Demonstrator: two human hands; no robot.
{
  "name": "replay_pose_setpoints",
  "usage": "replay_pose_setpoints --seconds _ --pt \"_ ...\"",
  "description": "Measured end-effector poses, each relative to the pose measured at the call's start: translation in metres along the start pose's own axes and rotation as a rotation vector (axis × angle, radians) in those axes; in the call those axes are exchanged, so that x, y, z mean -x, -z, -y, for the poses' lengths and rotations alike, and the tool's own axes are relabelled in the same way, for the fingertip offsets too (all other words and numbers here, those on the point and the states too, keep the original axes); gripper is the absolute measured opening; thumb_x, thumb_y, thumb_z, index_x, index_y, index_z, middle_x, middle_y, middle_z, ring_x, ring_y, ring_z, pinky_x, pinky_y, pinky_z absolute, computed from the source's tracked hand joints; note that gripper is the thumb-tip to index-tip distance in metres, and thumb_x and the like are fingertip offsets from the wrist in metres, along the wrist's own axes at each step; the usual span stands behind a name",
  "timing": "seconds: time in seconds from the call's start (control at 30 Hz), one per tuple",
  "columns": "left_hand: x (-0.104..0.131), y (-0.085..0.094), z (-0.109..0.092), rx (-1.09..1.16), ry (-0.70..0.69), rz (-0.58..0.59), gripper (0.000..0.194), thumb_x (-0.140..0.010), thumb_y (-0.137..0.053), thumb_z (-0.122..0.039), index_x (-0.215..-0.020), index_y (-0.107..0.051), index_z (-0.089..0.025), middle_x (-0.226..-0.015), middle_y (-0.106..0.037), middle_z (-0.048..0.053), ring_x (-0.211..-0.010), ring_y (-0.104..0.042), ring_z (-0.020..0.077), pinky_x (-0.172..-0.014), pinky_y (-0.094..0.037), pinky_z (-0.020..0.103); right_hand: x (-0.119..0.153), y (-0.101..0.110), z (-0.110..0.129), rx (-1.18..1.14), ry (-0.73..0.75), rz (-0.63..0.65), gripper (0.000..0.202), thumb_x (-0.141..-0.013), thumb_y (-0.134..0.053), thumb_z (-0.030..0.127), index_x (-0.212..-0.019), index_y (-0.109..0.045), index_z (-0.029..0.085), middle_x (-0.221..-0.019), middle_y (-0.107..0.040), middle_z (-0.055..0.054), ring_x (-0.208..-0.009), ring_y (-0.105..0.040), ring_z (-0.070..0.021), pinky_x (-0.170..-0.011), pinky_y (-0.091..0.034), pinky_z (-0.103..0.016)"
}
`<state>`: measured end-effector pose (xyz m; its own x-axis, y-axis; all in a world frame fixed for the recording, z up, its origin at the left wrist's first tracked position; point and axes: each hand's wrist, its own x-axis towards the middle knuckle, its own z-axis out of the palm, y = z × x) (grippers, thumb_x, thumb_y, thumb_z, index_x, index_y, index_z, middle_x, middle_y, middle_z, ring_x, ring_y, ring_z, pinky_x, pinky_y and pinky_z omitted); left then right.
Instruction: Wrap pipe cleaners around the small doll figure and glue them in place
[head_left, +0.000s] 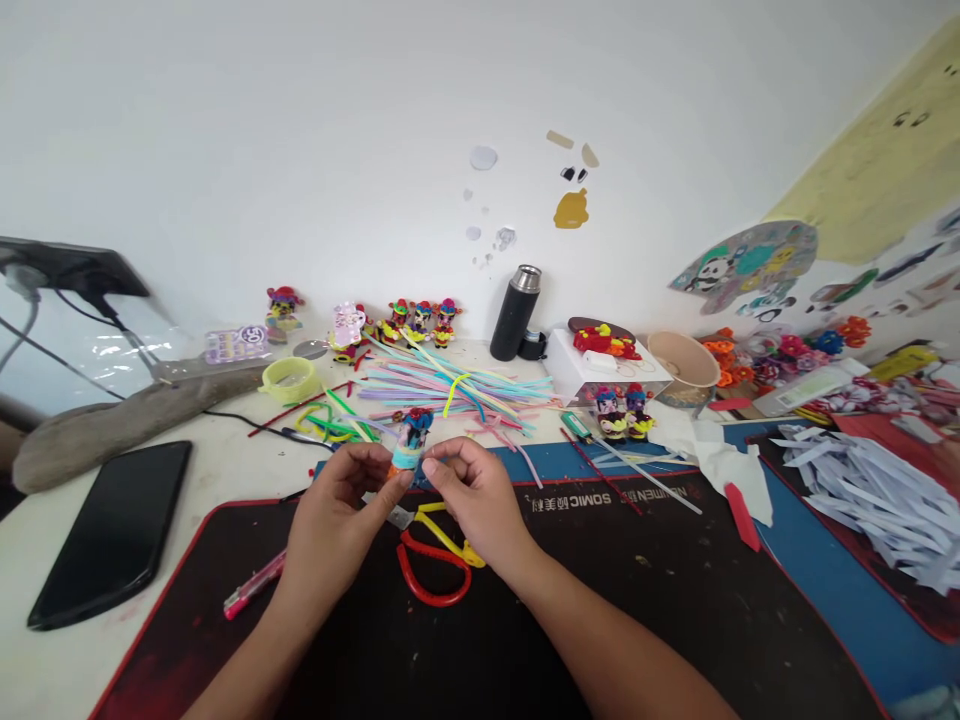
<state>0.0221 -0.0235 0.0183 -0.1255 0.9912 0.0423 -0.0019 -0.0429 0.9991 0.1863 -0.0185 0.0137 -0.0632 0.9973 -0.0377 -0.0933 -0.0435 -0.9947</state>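
Over the black mat, my left hand grips a small pipe-cleaner doll by its lower part, thumb in front. The doll is upright, with a red and blue top, a dark and pale middle and a light-blue band. Close at its right side, my right hand has thumb and forefinger pinched together; what they hold, if anything, is too small to tell. Beneath my hands lie scissors with red and yellow handles, partly hidden. A pink cutter rests on the mat by my left forearm.
Behind my hands lies a pile of pastel pipe cleaners. Several finished dolls stand along the wall, near a black thermos. A black phone is at left, a yellow tape roll beyond it, and white paper strips at right.
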Motion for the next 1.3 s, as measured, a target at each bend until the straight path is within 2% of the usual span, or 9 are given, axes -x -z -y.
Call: replay_pose_setpoints --seconds 0.27,0.47,0.7,0.87,1.0,1.13,1.3 --pt "0.002 0.002 0.005 -0.080 -0.044 0.028 0.032 -0.076 -0.088 -0.042 -0.093 -0.067 -0.025 -0.085 -0.069 0.002 -0.077 -0.066 0.0207 -0.071 -0.053 0.030 0.001 -0.001 0.001 0.023 -0.005 -0.017 0.025 -0.086 -0.074 0.043 -0.089 -0.068 0.019 -0.054 -0.039 0.010 -0.051 -0.029 -0.0103 -0.050 -0.023 -0.026" --pt "0.003 0.000 0.003 -0.103 -0.043 0.040 0.032 -0.075 -0.089 -0.041 -0.093 -0.069 -0.025 -0.085 -0.070 0.002 -0.078 -0.066 0.0212 -0.072 -0.052 0.030 0.001 -0.001 0.003 0.026 -0.009 -0.023 0.024 -0.085 -0.074 0.042 -0.084 -0.064 0.020 -0.055 -0.040 0.009 -0.051 -0.032 -0.0103 -0.050 -0.026 -0.025" --pt "0.001 -0.002 -0.002 0.042 0.053 0.024 0.038 -0.064 -0.096 -0.042 -0.086 -0.070 -0.024 -0.080 -0.068 0.001 -0.076 -0.064 0.0208 -0.069 -0.053 0.029 0.002 -0.002 0.004 -0.039 -0.021 -0.040 0.027 -0.085 -0.074 0.043 -0.081 -0.057 0.022 -0.053 -0.039 0.011 -0.048 -0.028 -0.0090 -0.048 -0.023 -0.024" --pt "-0.004 0.001 0.004 0.166 0.113 0.031 0.037 -0.069 -0.095 -0.042 -0.088 -0.071 -0.022 -0.083 -0.065 -0.001 -0.068 -0.060 0.0155 -0.063 -0.050 0.026 0.002 0.000 0.003 -0.122 -0.044 -0.046 0.030 -0.086 -0.075 0.045 -0.082 -0.054 0.023 -0.052 -0.035 0.012 -0.045 -0.024 -0.0076 -0.046 -0.019 -0.024" --pt "-0.007 0.001 0.003 0.264 0.156 0.028 0.039 -0.066 -0.097 -0.041 -0.087 -0.071 -0.021 -0.078 -0.064 -0.003 -0.064 -0.058 0.0130 -0.061 -0.049 0.024 0.001 0.001 0.005 -0.178 -0.062 -0.038 0.032 -0.084 -0.075 0.046 -0.081 -0.052 0.023 -0.051 -0.035 0.013 -0.044 -0.022 -0.0072 -0.045 -0.019 -0.023" --pt "-0.009 0.002 0.002 0.350 0.205 0.035 0.039 -0.065 -0.098 -0.040 -0.088 -0.073 -0.020 -0.075 -0.064 -0.003 -0.062 -0.058 0.0118 -0.061 -0.048 0.023 0.001 0.001 0.009 -0.173 -0.059 -0.017 0.033 -0.085 -0.074 0.047 -0.080 -0.052 0.023 -0.051 -0.035 0.012 -0.044 -0.024 -0.0075 -0.044 -0.019 -0.023" --pt "-0.010 0.004 0.003 0.407 0.237 0.031 0.041 -0.063 -0.100 -0.037 -0.088 -0.073 -0.019 -0.074 -0.066 -0.004 -0.060 -0.059 0.0106 -0.060 -0.049 0.021 0.003 0.005 0.015 -0.129 -0.019 0.032 0.040 -0.090 -0.070 0.056 -0.075 -0.052 0.023 -0.050 -0.033 0.012 -0.043 -0.024 -0.0076 -0.043 -0.019 -0.024"
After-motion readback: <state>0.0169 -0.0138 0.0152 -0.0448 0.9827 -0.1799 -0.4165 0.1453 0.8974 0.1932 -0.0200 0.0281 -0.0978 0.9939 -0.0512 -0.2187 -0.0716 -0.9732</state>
